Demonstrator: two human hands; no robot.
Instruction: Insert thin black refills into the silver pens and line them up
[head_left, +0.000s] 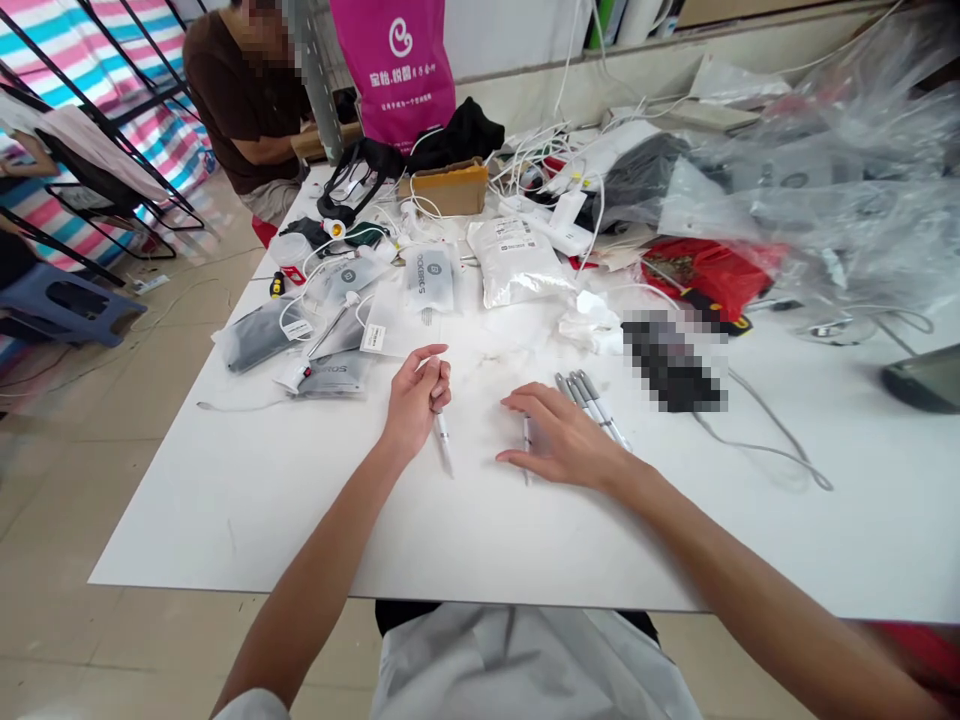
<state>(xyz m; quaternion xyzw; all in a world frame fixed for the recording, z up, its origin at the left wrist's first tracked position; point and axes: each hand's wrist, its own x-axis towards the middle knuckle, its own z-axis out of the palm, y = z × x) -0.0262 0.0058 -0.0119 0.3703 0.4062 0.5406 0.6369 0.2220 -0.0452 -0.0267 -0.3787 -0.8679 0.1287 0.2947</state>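
Note:
My left hand (pixel 420 392) is closed around a white pen (pixel 444 446), whose lower end points down toward the white table (pixel 315 530). To the right, my right hand (pixel 562 440) hovers low over the table with thumb and fingers apart. A second slim white pen (pixel 526 462) shows in the gap between that thumb and fingers, partly covered by the hand; I cannot tell whether the fingers touch it. Just beyond my right hand, several pens with grey caps (pixel 586 388) lie side by side, their near ends close to my wrist.
Clear-bagged dark items (pixel 262 332) and a white packet (pixel 517 262) lie farther back. Tangled white cables (pixel 536 160), a cardboard box (pixel 450 188) and a pink bag (pixel 397 70) fill the rear. Plastic wrap (pixel 817 200) covers the right. A person (pixel 240 100) sits at the far left.

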